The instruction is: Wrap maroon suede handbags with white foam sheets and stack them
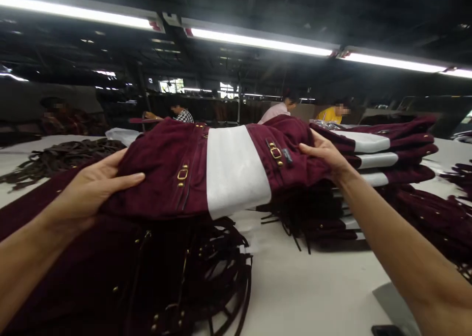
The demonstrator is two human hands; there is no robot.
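A folded maroon fabric bag (162,164) with brass-coloured buckles and a small dark label is held up in front of me. A wide white band (236,169) wraps its middle. My left hand (92,183) grips the left end, thumb on top and fingers hidden beneath. At the right end, my right hand (320,152) pinches the cloth between the thumb and fingers. Below the left side lie more maroon bags (92,272) with gold fittings. Dark straps (224,272) loop out beside them onto the white table (302,287).
To the right rises a stack of banded maroon bags (409,149). More maroon pieces (435,218) lie beyond it. A heap of dark straps (62,159) is at the left, by a clear plastic bag (123,135). Several people sit in the background. A black object (387,330) lies at the bottom edge.
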